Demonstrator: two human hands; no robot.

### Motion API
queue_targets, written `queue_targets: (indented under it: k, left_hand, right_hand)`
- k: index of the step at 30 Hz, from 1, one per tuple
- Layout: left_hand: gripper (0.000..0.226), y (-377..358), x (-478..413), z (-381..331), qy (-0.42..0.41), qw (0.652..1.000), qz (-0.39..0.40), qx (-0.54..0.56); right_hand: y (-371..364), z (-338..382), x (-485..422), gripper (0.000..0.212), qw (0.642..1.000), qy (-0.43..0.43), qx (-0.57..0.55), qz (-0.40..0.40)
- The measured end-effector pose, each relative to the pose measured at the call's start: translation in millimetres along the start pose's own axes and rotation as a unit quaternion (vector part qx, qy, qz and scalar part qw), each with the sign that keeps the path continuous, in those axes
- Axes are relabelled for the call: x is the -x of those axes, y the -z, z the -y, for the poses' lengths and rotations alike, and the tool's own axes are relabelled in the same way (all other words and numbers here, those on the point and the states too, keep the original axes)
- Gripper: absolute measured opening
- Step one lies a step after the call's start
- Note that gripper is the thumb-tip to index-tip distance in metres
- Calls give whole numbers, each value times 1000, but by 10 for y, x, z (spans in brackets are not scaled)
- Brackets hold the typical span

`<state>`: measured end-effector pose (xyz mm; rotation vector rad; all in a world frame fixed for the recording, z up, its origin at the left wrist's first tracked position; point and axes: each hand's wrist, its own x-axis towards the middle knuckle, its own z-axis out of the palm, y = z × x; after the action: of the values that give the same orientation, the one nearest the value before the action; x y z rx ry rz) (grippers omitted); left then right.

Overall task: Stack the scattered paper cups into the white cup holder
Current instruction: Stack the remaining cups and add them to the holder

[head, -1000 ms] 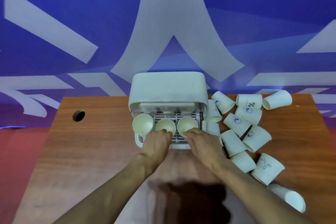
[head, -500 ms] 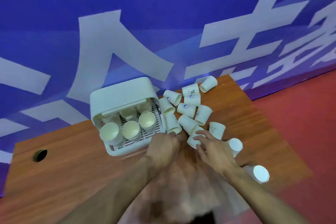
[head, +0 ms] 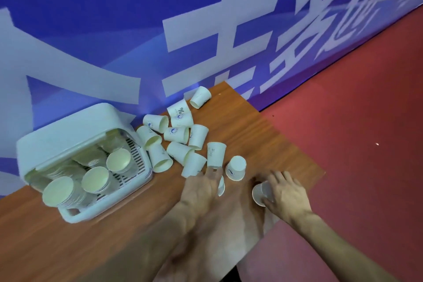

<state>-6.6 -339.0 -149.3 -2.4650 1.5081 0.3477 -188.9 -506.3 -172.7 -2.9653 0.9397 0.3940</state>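
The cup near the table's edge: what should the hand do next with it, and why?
Probably lift it clear of the table. The right hand grips the cup, which lies on its side by the edge, while the holder sits far to the left, so it must come up before travelling there.

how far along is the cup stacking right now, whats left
Done: three stacks stand in the white cup holder. In hand: the right hand grips a fallen cup near the table edge; the left hand covers a half-hidden cup, grip unclear. Left: about a dozen loose cups sit beside the holder.
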Motion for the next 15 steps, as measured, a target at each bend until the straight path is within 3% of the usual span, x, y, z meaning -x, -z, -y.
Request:
queue_targets:
  k: [3,6,10,12,15]
  left_hand:
    - [76,-229,-150,-58,33,999,-33,-16]
    - [66,-363,-240,-117,37,998,-39,-19]
    - [41,-350,-160,-103,7,998,-66,-8]
    - [39,-348,-32,-129,1,997,-72,2]
    - [49,-471,174,-168,-39,999,-30,2]
  right_hand:
    - [-149,-29,-47,48,999,-12,-32,27]
    - [-161,36,-76,42,996,6,-84,35]
    - [-185,181,11,50,978,36,-207,-3]
    - [-271,242,114,52,966,51,-254,-3]
    - [-417,327,239,74,969,84,-232,20]
